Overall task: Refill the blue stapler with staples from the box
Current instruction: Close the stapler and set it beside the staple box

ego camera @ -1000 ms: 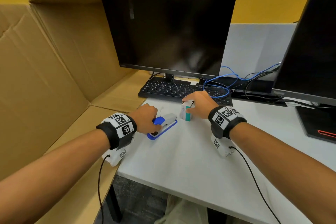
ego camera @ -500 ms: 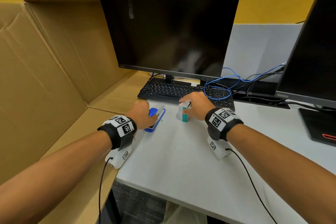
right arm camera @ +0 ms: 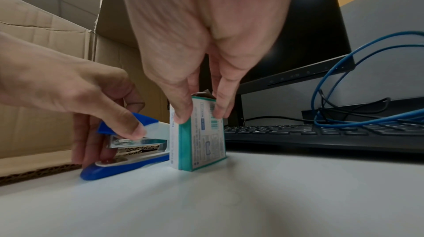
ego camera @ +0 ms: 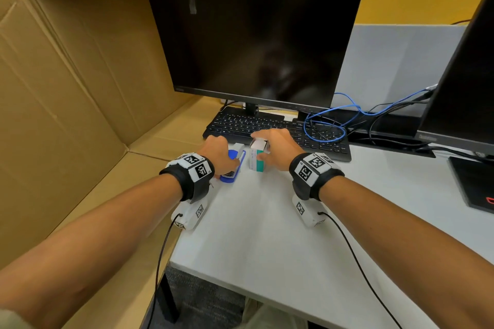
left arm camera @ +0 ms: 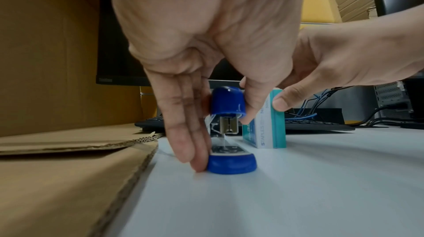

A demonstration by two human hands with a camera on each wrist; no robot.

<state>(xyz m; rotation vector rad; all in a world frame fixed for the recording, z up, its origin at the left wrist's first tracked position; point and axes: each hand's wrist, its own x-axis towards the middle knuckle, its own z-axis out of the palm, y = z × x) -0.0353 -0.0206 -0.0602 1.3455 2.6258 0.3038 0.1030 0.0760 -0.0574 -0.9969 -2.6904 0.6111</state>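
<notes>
The blue stapler (ego camera: 233,154) lies on the white desk (ego camera: 267,235) near its left edge, its front end toward me. My left hand (ego camera: 220,151) grips it, with fingers (left arm camera: 185,146) down its left side and the thumb (left arm camera: 249,112) on the right of its blue top (left arm camera: 228,102). A gap shows between the metal arm and the blue base (right arm camera: 123,168). Just to its right stands the teal and white staple box (ego camera: 256,161), upright on a narrow side. My right hand (ego camera: 279,148) pinches the box (right arm camera: 206,143) near its top, whose flap looks open.
A black keyboard (ego camera: 267,125) lies just behind both hands, under a monitor (ego camera: 254,35). Looped blue cable (ego camera: 324,133) rests on the keyboard's right end. A big open cardboard box (ego camera: 66,88) borders the desk's left edge. A second monitor (ego camera: 465,83) stands at right.
My left hand has turned the stapler from a slant to lengthwise and brought it close beside the box. My right hand has kept its hold on the box.
</notes>
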